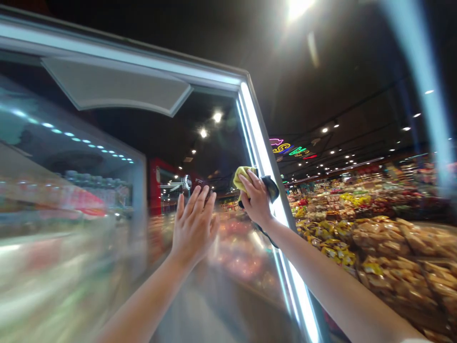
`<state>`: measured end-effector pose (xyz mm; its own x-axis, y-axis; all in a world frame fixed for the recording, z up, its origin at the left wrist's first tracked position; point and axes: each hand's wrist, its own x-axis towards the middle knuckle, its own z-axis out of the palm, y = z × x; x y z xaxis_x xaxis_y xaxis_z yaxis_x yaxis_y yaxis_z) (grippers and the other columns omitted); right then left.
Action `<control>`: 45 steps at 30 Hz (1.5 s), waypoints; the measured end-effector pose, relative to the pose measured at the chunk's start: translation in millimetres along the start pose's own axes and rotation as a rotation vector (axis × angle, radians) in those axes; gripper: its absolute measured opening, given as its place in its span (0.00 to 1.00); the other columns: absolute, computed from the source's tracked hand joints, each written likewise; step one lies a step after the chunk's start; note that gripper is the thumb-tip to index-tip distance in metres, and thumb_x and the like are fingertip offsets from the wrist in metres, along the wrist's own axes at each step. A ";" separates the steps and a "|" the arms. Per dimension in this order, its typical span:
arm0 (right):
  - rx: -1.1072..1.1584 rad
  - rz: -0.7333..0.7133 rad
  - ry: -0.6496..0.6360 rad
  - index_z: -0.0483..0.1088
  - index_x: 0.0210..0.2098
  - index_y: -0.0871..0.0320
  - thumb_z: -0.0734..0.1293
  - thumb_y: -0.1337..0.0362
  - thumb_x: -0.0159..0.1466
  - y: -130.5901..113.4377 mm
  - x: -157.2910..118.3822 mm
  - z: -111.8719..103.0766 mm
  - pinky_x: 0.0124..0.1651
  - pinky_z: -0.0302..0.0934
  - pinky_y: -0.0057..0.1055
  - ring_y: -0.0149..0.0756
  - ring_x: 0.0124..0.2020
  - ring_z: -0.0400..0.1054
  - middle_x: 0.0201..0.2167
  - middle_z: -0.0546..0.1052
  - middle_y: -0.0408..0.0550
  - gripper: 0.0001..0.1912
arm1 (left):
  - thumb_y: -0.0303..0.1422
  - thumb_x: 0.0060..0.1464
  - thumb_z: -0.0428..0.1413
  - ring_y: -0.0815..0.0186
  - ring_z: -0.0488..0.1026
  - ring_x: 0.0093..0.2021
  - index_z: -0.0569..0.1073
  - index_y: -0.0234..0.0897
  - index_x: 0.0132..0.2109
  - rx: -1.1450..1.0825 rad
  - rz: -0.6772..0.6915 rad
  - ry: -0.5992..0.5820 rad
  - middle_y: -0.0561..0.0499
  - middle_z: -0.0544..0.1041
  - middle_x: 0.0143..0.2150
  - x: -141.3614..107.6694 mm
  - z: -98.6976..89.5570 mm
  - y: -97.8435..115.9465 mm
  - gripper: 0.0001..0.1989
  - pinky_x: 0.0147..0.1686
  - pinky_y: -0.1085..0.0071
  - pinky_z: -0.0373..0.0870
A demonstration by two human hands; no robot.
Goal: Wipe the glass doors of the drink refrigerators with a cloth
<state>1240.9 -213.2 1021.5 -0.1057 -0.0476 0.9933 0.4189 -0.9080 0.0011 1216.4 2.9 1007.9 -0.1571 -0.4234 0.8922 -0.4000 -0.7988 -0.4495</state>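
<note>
So, R hand (pixel 254 193) clamped on yellow cloth (pixel 242 177), L hand (pixel 194 226) open, nr glass (pixel 221 147)

The ceiling (pixel 360 62) is dark and carries many small spotlights (pixel 324 130); one large lamp (pixel 300 6) near the top edge of the view produces strong glare. A framed glass panel (pixel 221 143) occupies the left and centre. A white light strip (pixel 263 138) follows its right side, and a pale plate (pixel 121 85) with a curved lower edge lies along its top. A row of small lights (pixel 67 134), bottles (pixel 96 183) and a red upright panel (pixel 154 186) appear within the glass area, partly blurred. Right of the frame, coloured neon lettering (pixel 291 147) is positioned above displays of bagged goods (pixel 389 238).
</note>
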 end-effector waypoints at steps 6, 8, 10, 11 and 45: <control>0.016 -0.082 -0.052 0.67 0.66 0.53 0.60 0.60 0.71 -27.1 38.3 15.8 0.73 0.49 0.46 0.45 0.71 0.55 0.71 0.63 0.47 0.25 | 0.33 0.65 0.48 0.52 0.57 0.73 0.68 0.35 0.66 0.026 -0.025 -0.015 0.40 0.66 0.70 -0.2 -6.8 -5.4 0.24 0.72 0.45 0.47; 0.038 -0.214 -0.117 0.68 0.65 0.50 0.60 0.61 0.70 -24.9 23.0 11.7 0.73 0.51 0.45 0.44 0.71 0.55 0.71 0.63 0.45 0.24 | 0.33 0.65 0.48 0.51 0.58 0.73 0.68 0.35 0.66 0.042 -0.013 -0.014 0.40 0.66 0.70 -4.5 -10.0 -10.1 0.25 0.72 0.44 0.48; 0.039 -0.241 -0.120 0.68 0.65 0.49 0.59 0.64 0.70 -12.8 17.4 6.3 0.73 0.51 0.45 0.43 0.71 0.56 0.71 0.63 0.44 0.24 | 0.33 0.64 0.48 0.51 0.58 0.73 0.67 0.35 0.66 0.058 -0.003 -0.004 0.40 0.66 0.70 -9.0 -14.6 -16.6 0.25 0.72 0.44 0.48; 0.032 -0.204 -0.095 0.68 0.65 0.50 0.59 0.65 0.70 -5.2 23.4 4.9 0.73 0.51 0.45 0.43 0.71 0.55 0.70 0.64 0.46 0.25 | 0.33 0.64 0.49 0.52 0.58 0.72 0.67 0.35 0.66 0.066 0.000 0.004 0.41 0.66 0.70 -10.7 -17.2 -20.1 0.25 0.72 0.45 0.48; 0.006 -0.123 -0.060 0.72 0.62 0.49 0.60 0.65 0.68 -42.5 38.1 18.7 0.70 0.56 0.51 0.47 0.67 0.61 0.68 0.67 0.44 0.25 | 0.35 0.65 0.46 0.53 0.55 0.74 0.66 0.33 0.67 0.207 -0.199 -0.141 0.40 0.64 0.71 -53.3 -76.8 -84.2 0.26 0.73 0.46 0.48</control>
<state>1235.9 -168.6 1061.5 -0.1027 0.0891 0.9907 0.4114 -0.9030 0.1238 1189.1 125.5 1001.6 0.0380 -0.2936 0.9552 -0.2160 -0.9357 -0.2791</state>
